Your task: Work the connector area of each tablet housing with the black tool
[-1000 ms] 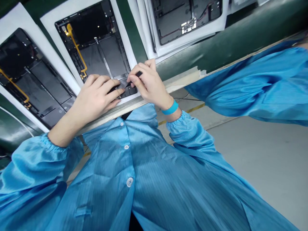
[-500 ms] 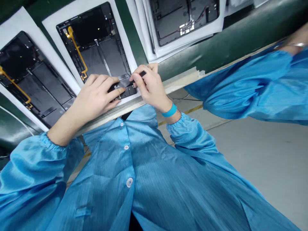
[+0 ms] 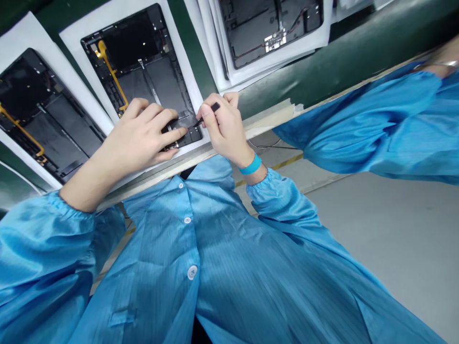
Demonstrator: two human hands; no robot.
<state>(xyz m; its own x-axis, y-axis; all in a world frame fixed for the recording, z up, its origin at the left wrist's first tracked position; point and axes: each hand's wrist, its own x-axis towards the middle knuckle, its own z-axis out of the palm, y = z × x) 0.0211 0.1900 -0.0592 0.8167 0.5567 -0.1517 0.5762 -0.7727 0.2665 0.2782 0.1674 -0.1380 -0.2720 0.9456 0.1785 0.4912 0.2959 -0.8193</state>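
An opened tablet (image 3: pixel 168 74) lies in a white surround at the bench's near edge, its inner parts showing. My left hand (image 3: pixel 145 129) rests over its near left corner with fingers spread, the fingertips pressing near a small circuit board (image 3: pixel 172 145). Closed in a pinch, my right hand (image 3: pixel 224 126) grips a slim black pointed tool (image 3: pixel 214 108) above the near right corner. The tool's tip points down and left, close to my left index fingertip. Whether it is tweezers or a spudger I cannot tell. An orange flex cable (image 3: pixel 113 74) runs along the tablet's left side.
A second opened tablet (image 3: pixel 60 124) lies to the left. At the upper right, another tablet (image 3: pixel 251 28) sits on stacked white sheets. Green matting (image 3: pixel 287 79) covers the bench. A co-worker's blue sleeve (image 3: pixel 376 119) reaches in from the right.
My left hand has shifted slightly up and left over the tablet. My right hand keeps its pinch on the black tool near the same corner. The whole view has drifted a little.
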